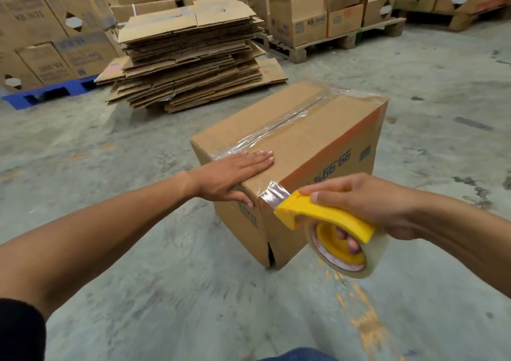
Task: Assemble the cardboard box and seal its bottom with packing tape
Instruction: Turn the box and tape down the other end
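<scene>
A cardboard box (318, 139) stands on the concrete floor, flaps closed on its upturned face, its side print upside down. Clear packing tape (279, 125) runs along the centre seam and wraps over the near edge. My left hand (235, 175) lies flat and spread on the box's near top corner, thumb over the side. My right hand (367, 203) grips a yellow tape dispenser (329, 222) with a clear roll, held just off the near corner. A short strip of tape (272, 194) stretches from the dispenser's blade to the box's side.
A tall stack of flattened cartons (190, 53) lies on the floor behind the box. Assembled boxes sit on wooden pallets (331, 42) at the back right and on a blue pallet (47, 92) at the left. Bare concrete floor surrounds the box.
</scene>
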A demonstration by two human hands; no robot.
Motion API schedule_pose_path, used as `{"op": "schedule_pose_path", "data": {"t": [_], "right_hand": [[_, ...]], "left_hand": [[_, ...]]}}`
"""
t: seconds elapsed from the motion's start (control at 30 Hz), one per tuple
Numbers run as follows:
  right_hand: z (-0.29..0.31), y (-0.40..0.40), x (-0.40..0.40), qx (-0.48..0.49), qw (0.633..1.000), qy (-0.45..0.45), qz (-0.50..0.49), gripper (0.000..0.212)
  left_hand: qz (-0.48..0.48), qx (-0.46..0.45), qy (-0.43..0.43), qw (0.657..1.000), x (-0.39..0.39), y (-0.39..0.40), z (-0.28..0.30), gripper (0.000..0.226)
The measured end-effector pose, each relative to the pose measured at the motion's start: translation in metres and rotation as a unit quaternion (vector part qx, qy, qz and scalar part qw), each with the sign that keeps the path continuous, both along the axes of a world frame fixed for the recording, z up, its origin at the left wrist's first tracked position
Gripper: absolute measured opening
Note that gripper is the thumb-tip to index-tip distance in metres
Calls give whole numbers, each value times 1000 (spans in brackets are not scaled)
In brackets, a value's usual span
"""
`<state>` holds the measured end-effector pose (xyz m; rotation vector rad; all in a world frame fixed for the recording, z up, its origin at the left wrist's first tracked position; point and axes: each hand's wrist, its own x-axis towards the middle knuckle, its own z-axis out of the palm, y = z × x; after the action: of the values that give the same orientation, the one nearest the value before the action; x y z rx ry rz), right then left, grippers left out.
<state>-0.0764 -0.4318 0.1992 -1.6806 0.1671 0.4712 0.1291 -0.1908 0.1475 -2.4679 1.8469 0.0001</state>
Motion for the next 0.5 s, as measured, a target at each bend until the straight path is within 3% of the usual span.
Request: {"op": "schedule_pose_path", "data": {"t": [0.23,0.37,0.43,0.5], "right_hand": [[-8,-10,-1,15,1000,28,-1,25],[-16,-16,4,0,999,40,29,28],[-18,-19,6,-2,998,51,39,28],[-19,-23,9,1,997,71,42,27]], "left_hand": [[24,39,12,999,-8,-1,6,102],[97,154,90,979,-26,-14,26,101],[144,156,142,967,-42,-28,32,90],[206,125,157,958,-60,-43,29,93]]}}
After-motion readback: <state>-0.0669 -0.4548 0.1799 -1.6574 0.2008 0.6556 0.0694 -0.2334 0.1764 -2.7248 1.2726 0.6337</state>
